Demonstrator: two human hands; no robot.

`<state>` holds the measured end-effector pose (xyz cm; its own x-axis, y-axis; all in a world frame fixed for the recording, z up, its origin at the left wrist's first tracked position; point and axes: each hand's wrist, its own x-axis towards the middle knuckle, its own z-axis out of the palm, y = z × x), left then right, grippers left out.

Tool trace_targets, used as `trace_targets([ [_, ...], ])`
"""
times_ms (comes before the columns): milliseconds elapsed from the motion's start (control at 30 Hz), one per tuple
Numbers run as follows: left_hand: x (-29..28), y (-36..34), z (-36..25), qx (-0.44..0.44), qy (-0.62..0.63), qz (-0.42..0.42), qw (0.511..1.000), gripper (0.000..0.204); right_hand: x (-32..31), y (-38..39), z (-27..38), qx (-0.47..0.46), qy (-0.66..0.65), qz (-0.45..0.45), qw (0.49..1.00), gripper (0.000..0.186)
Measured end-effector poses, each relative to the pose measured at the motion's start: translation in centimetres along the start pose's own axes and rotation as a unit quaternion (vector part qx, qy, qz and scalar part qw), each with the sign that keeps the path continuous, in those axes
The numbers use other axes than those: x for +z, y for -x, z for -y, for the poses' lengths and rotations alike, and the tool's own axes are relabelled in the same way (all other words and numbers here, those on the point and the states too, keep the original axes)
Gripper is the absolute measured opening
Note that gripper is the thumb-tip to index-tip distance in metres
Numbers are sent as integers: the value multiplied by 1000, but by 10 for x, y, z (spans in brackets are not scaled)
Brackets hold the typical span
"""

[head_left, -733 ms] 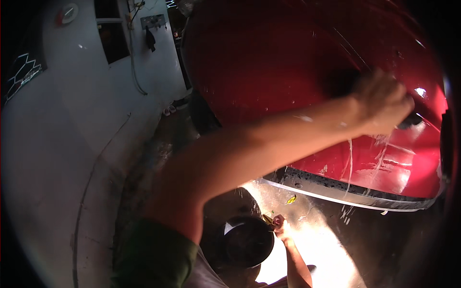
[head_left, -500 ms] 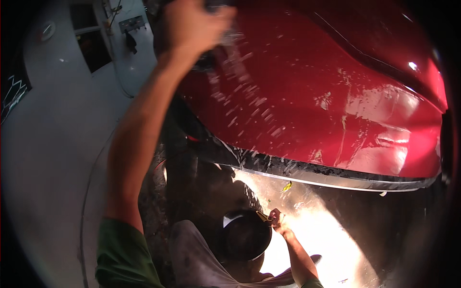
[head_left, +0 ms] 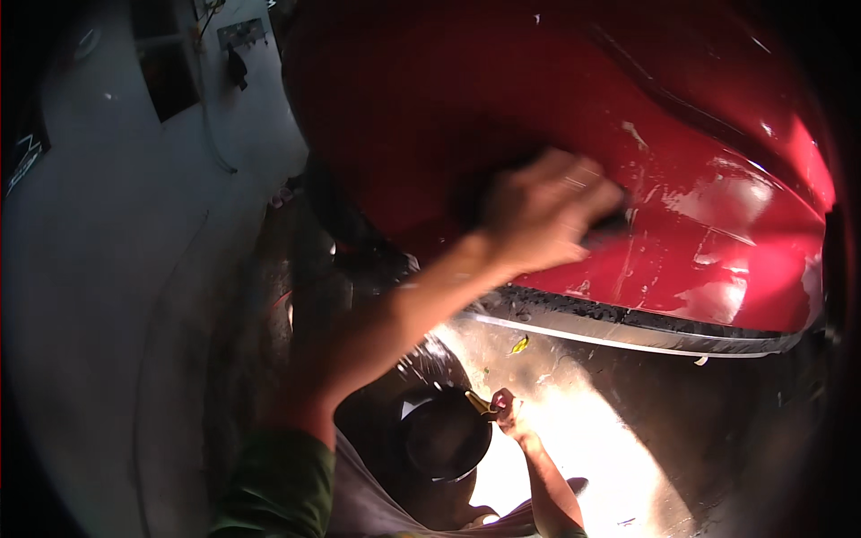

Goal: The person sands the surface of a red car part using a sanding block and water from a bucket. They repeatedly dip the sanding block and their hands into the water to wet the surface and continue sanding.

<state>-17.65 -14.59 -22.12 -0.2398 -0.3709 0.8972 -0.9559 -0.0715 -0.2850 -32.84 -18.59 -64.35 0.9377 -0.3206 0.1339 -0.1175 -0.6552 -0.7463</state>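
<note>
My left hand (head_left: 547, 211) is pressed against the wet red car panel (head_left: 430, 125), its fingers blurred by motion. Under and beside it shows a dark pad (head_left: 610, 215), perhaps a sponge or cloth; the blur hides its exact kind. Low in the view, my right hand (head_left: 508, 412) is closed on a narrow yellow piece (head_left: 478, 403) at the rim of a round black bucket (head_left: 446, 439). Whether that piece belongs to the bucket I cannot tell. The bucket hangs or rests in front of my legs; its inside is dark.
Along the panel's lower edge runs black and silver trim (head_left: 628, 332). A yellow-green leaf (head_left: 520, 344) lies on the sunlit wet ground (head_left: 592, 421). To the left stands a pale wall (head_left: 99, 251) with a thin hose (head_left: 211, 139) on it.
My left hand has swept down and right across the red panel with the dark pad. Water streaks have thinned where it passed. The right hand and bucket have shifted slightly left in view.
</note>
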Motion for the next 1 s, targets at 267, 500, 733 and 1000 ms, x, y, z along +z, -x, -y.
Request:
trace_targets([
  [267,-2,167,-45,-103,162,218,957,62,-28,-11,13,96,-8,63,993,30],
  [500,-70,372,-108,-363,140,565,727,46,-28,-4,20,105,52,63,991,22],
  [733,-92,216,22,-416,73,55,905,29,-34,-11,20,40,-64,95,993,23],
  [1000,-90,-6,140,-316,-209,-107,919,63,-40,-18,26,91,-49,118,988,27],
])
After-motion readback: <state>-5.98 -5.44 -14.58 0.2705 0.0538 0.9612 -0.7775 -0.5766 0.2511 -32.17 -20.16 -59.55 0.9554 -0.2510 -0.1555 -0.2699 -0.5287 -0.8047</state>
